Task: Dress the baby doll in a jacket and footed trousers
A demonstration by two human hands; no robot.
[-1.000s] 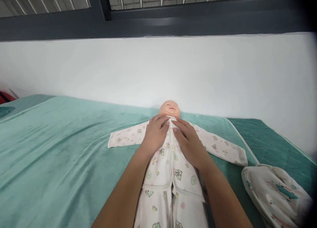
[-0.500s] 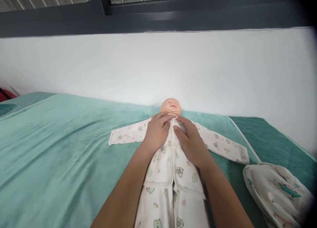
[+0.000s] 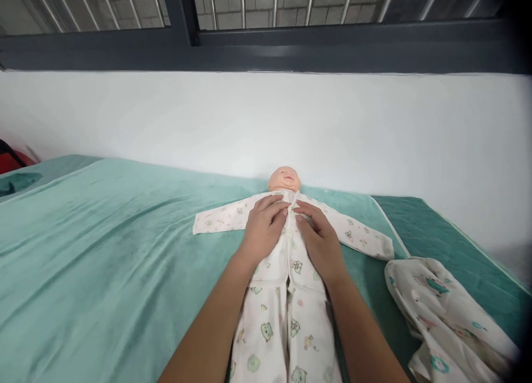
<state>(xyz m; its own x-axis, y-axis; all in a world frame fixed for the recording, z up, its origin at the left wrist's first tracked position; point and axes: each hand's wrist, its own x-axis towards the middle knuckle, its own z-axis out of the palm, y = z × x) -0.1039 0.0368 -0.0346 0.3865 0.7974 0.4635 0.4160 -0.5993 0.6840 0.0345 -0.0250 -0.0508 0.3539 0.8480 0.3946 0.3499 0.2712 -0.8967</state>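
Note:
A baby doll (image 3: 285,179) lies on its back, head toward the wall, in a white baby shirt (image 3: 297,267) printed with small green animals. The sleeves spread out to both sides. Matching trousers (image 3: 266,330) cover its legs. At the upper chest, my left hand (image 3: 266,225) pinches the left side of the shirt's front edge. My right hand (image 3: 320,236) has its thumb and fingers closed on the opposite edge, just across from it. The two edges meet between my fingertips; a fastener there is too small to make out.
A crumpled white printed cloth (image 3: 444,311) lies at the right. The teal sheet (image 3: 124,250) under the doll has folds on the left. Behind stands a white wall (image 3: 208,122) below a dark window frame (image 3: 266,51). Something red (image 3: 12,161) shows at the far left.
The view has tilted up a little and shifted. My hands have slid slightly down from the collar along the shirt front, still at its edges.

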